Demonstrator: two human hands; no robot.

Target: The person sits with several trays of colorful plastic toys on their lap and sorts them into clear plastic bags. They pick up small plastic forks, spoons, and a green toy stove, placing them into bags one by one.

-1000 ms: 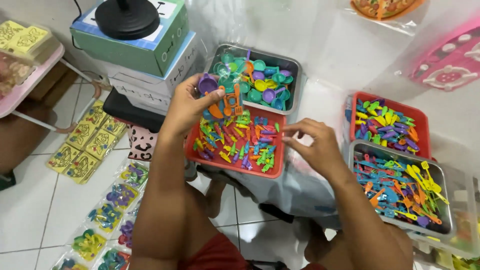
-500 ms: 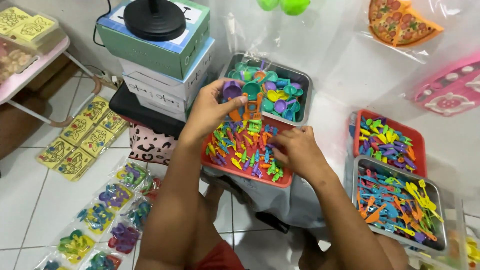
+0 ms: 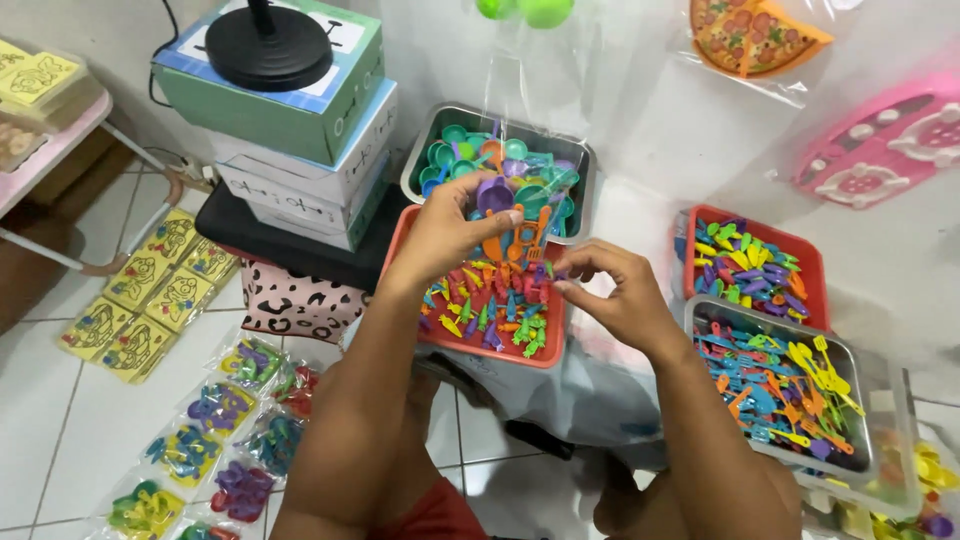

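Hovering over a red tray [image 3: 432,338] packed with small coloured plastic toy pieces [image 3: 490,305], both hands work close together near its far edge. The left hand [image 3: 445,232] is closed around a small bunch of toy utensils [image 3: 512,232], a purple spoon-like piece and orange pieces among them, with their ends sticking out past the fingers above the tray's far edge. The right hand [image 3: 612,295] sits just beside it toward the tray's right edge, its thumb and fingertips pinched narrow on a tiny piece too small to identify. Behind the red tray, touching its far edge, stands a metal tray [image 3: 420,160] of teal, purple and orange toy dishes under a clear plastic bag [image 3: 520,90]. To the right are a second red tray [image 3: 812,262] of mixed pieces and, nearer, a clear container [image 3: 880,440] of toy cutlery. On the left a stack of boxes [image 3: 300,150] carries a black round base [image 3: 268,45], and on the tiled floor [image 3: 60,420] lie sealed packets of coloured toys [image 3: 215,430] and yellow packets [image 3: 150,300].
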